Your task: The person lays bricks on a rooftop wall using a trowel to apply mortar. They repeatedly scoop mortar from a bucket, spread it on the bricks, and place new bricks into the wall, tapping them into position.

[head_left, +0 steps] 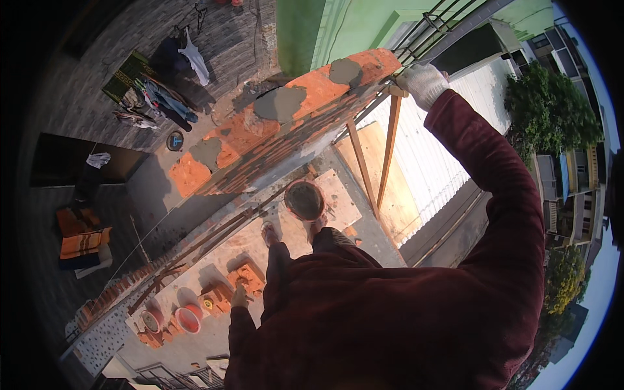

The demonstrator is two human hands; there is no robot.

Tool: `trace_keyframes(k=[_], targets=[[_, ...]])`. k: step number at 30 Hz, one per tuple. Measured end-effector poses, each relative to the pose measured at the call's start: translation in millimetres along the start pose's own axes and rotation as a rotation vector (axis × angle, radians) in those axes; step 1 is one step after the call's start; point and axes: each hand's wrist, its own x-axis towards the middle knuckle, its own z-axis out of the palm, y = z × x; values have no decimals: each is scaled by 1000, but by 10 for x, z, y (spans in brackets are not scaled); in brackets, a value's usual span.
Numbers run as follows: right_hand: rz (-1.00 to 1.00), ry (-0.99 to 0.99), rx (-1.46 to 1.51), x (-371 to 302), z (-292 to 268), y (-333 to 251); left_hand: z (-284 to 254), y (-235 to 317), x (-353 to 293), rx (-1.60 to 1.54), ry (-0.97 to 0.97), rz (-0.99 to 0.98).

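Observation:
My right hand, in a white knit glove, reaches out to the far end of the brick wall. Its fingers are curled beside the top of a wooden post; what they grip is hidden. Patches of grey mortar lie along the wall's top. My left hand hangs low at my side, over the stacked bricks, its fingers too small and dark to read. A bucket of mortar stands in front of my feet on the board platform.
Two red buckets and more bricks sit at the lower left. Beyond the platform's right side, a white corrugated roof lies lower down. Metal bars jut out near the wall's far end. Clothes hang on the left.

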Motion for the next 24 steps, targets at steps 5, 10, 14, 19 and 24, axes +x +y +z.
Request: trace_keyframes(k=[5, 10, 14, 19, 24], targets=[[92, 63, 135, 261, 285, -50, 173, 365, -212, 42, 17, 190], [169, 83, 74, 141, 215, 347, 196, 256, -263, 19, -13, 237], [152, 351, -33, -169, 440, 799, 297, -32, -259, 199, -57, 320], [110, 206, 102, -4, 308, 391, 246, -436, -122, 61, 27, -45], [224, 255, 26, 140, 573, 620, 357, 197, -600, 61, 13, 54]])
